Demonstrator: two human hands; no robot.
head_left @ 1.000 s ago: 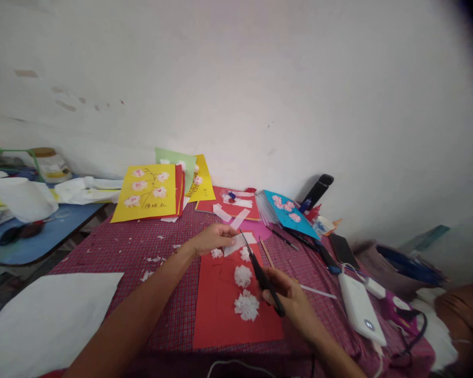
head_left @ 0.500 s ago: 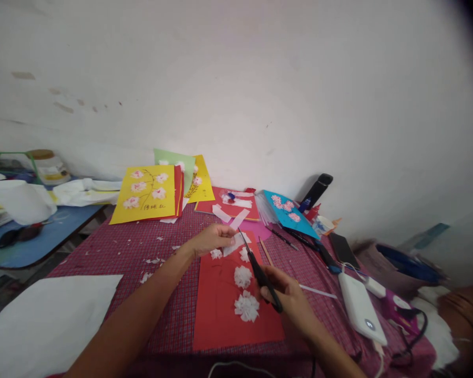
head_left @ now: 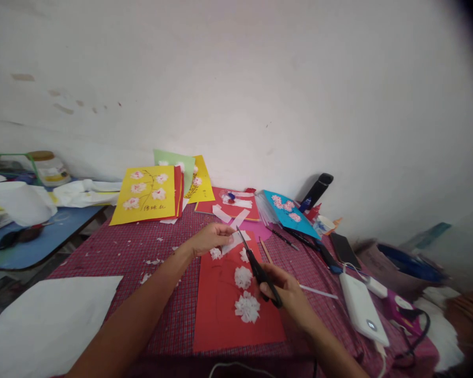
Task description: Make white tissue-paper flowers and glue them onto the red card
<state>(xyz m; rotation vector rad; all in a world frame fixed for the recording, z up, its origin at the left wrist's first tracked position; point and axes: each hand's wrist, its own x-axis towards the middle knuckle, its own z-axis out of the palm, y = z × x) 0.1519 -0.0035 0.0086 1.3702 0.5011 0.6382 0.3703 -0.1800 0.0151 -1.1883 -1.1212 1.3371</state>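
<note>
We pinch a white slip btwn thumb & fingers of our L hand; it's held above the far end of the red card. Our R hand is closed round the handles of the black scissors, blades pointing away from it & crossing the slip; can't tell if they're cutting. On the card we see 4 white flowers: 2 just L of the R hand, 1 just below the L hand's fingers, 1 partly behind the scissors. Strips lie just beyond the L hand, scraps to its L on the counter. Pencil is just past the R hand; blue card farther beyond; phone & pwr bank off to its R. Yellow card is beyond the L hand, to its L.
</note>
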